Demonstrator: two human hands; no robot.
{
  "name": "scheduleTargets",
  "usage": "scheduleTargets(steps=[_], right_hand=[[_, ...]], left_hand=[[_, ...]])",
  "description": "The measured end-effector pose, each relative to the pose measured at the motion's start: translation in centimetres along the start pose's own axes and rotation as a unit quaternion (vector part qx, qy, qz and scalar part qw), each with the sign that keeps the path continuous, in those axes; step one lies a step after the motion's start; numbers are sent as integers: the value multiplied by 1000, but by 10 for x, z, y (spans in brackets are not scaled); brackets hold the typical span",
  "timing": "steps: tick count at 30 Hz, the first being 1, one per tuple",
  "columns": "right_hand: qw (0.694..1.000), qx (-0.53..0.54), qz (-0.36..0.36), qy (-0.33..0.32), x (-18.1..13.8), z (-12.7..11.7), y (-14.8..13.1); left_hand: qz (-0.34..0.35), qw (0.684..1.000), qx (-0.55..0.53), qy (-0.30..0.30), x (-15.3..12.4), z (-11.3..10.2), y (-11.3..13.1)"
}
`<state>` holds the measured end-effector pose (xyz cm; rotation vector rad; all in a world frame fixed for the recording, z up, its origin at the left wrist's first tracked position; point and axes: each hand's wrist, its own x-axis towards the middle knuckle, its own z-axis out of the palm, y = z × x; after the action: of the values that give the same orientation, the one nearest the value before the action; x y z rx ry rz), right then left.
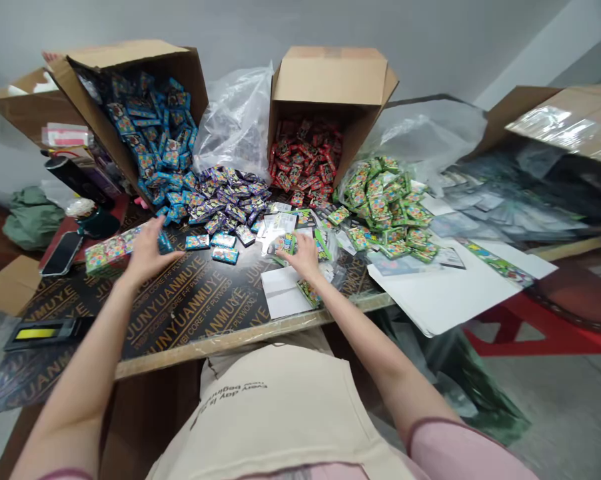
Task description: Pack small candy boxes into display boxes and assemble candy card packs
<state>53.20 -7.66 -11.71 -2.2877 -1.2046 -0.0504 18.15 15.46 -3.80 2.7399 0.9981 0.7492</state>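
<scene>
On the left, my left hand [149, 255] is over the table with thumb and fingers apart. A blue packet [164, 241] lies in the gap between them; I cannot tell whether the hand touches it. Just left of that hand stands a row of green and pink packets [111, 252]. My right hand [301, 258] has its fingers closed on a small green packet [286, 245] near the middle. Beneath and around this hand are clear plastic wrap, printed cards and a white sheet [279, 293]. Several blue packets [224, 255] lie loose between my hands.
Cardboard boxes of blue packets [153, 127] and red packets [305, 160] stand tipped at the back. Piles of purple packets [230, 193] and green packets [385, 200] lie there too. A phone [62, 253] and a dark jar [98, 221] sit left; white cardboard [430, 300] overhangs the right edge.
</scene>
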Motion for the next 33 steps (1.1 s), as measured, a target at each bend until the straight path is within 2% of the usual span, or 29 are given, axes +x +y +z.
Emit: scheduleTargets(steps=[3, 5, 7, 9, 12, 16, 21, 25, 28, 31, 33], right_hand=[[982, -109, -63, -139, 40, 2, -17], [954, -157, -105, -234, 50, 4, -28], [932, -187, -115, -288, 49, 6, -34], [919, -205, -130, -310, 43, 6, -35], [909, -220, -176, -307, 35, 3, -29], [907, -224, -244, -259, 33, -3, -24], [892, -229, -296, -253, 40, -8, -33], [886, -231, -305, -263, 45, -8, -50], [896, -227, -295, -240, 47, -16, -65], [916, -221, -273, -194, 44, -40, -83], [939, -156, -271, -143, 36, -58, -95]], left_hand=[[32, 986, -135, -89, -29, 39, 68], [8, 972, -200, -121, -52, 62, 102], [-30, 957, -259, -125, -73, 77, 125], [-72, 940, -312, -118, -87, 84, 137], [-135, 908, -380, -109, -97, 87, 142], [-198, 867, -444, -112, -95, 90, 142], [-196, 861, -456, -111, -92, 93, 149], [-173, 868, -447, -126, -97, 94, 156], [-149, 888, -416, -127, -100, 90, 155], [-112, 927, -349, -72, -95, 77, 154], [-79, 954, -288, -8, -87, 65, 157]])
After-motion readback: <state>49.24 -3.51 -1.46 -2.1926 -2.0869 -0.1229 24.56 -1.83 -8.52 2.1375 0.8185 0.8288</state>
